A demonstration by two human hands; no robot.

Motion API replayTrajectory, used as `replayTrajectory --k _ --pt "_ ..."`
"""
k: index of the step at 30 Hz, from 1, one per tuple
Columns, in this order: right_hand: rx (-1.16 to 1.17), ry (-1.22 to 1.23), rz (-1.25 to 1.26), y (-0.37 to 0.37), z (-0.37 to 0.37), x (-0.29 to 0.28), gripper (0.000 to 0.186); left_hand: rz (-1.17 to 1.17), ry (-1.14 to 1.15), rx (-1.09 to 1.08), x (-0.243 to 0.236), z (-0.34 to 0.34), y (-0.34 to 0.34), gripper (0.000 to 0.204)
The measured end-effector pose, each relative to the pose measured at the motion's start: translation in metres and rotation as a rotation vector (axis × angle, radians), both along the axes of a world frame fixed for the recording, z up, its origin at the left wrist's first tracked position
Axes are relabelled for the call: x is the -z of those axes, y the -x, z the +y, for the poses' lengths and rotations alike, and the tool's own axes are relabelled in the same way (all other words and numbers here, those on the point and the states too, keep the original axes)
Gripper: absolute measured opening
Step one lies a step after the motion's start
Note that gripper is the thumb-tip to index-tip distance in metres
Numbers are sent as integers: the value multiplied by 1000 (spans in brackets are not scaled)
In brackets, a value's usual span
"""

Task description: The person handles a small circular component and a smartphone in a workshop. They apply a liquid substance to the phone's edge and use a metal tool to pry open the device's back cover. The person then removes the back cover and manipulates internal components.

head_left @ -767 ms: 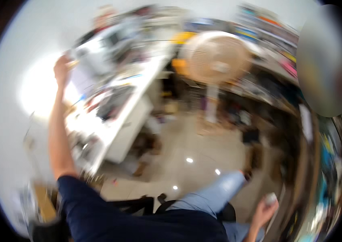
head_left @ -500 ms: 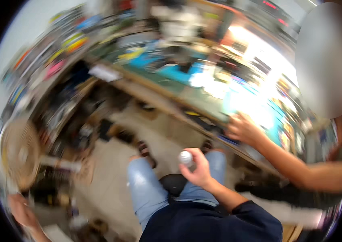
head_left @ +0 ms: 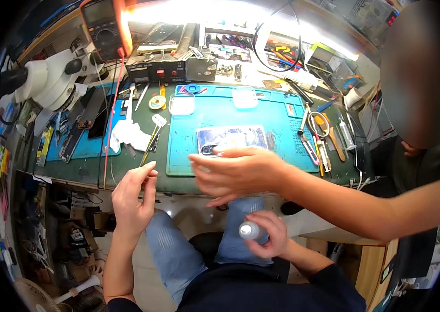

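My left hand (head_left: pixel 134 200) is raised at the bench's front edge, fingertips drawn together; I cannot make out anything in them. My right hand (head_left: pixel 272 234) grips a small translucent bottle (head_left: pixel 249 230) with a pale top over my lap. A co-worker's hand (head_left: pixel 235 171) reaches in from the right, fingers extended, just in front of a phone in a clear case (head_left: pixel 238 135), partly covering it. The phone lies on the blue mat (head_left: pixel 189 161), with two small clear plastic boxes (head_left: pixel 244 98) behind it.
The green bench (head_left: pixel 157 177) holds a microscope (head_left: pixel 46 83) at left, a multimeter (head_left: pixel 103 31), a power unit (head_left: pixel 155 73), tweezers, cables and several tools (head_left: pixel 339 140). A wooden cabinet (head_left: pixel 373 262) stands at lower right, a fan (head_left: pixel 33 294) at lower left. A co-worker (head_left: pixel 412 161) is at my right.
The view has swung round from the side desk to face the bench. My left hand has come forward from the far side. The co-worker's arm reaches further left, over the mat's front.
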State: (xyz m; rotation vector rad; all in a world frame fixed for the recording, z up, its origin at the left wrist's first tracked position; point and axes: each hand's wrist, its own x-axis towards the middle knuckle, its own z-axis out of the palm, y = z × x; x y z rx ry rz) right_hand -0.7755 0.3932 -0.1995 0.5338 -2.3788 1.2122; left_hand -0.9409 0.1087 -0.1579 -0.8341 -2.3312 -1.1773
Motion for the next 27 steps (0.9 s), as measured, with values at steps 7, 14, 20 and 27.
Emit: replayTrajectory --k 7,14,20,27 --pt "2 137 77 5 19 7 51 80 99 -96 27 32 33 22" --pt "201 1 145 11 92 -9 51 223 170 -199 30 37 29 23" --pt "319 211 47 33 120 -6 59 232 285 144 6 110 -4 37" --pt "376 195 -176 49 134 -19 54 -13 414 187 8 207 -9 80"
